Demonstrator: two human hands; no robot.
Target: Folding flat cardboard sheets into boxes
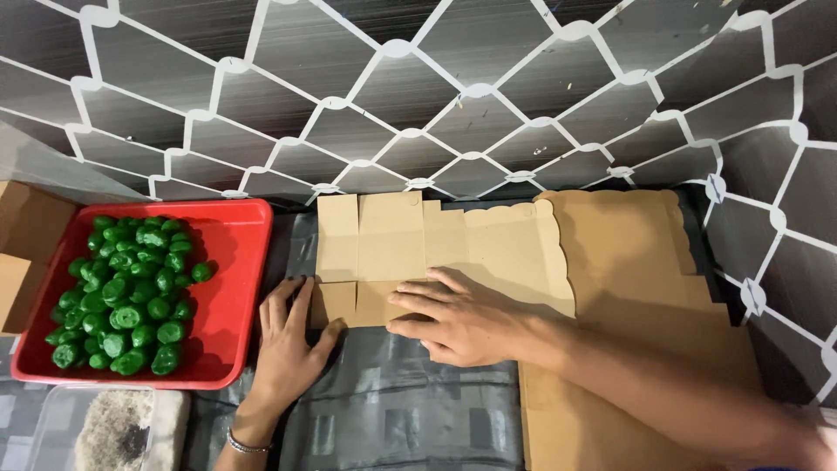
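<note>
Pressing flat carton blank (410, 253) | left hand (288, 340), right hand (458, 323): fingers released | blank's near edge hidden

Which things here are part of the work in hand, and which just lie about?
In hand: flat brown cardboard box blank, pressed by left hand and right hand.
Lying about: red plastic tray of green lumps; stack of brown cardboard sheets; clear plastic container.

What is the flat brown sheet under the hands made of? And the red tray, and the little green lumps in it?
The flat brown sheet looks like thin cardboard: matte tan, with crease lines and cut flaps. The red tray seems to be plastic, smooth with a soft shine and rounded rim. The little green lumps are glossy; their material is hard to tell, maybe wrapped sweets or plastic. The left hand and right hand press the sheet flat.
</note>
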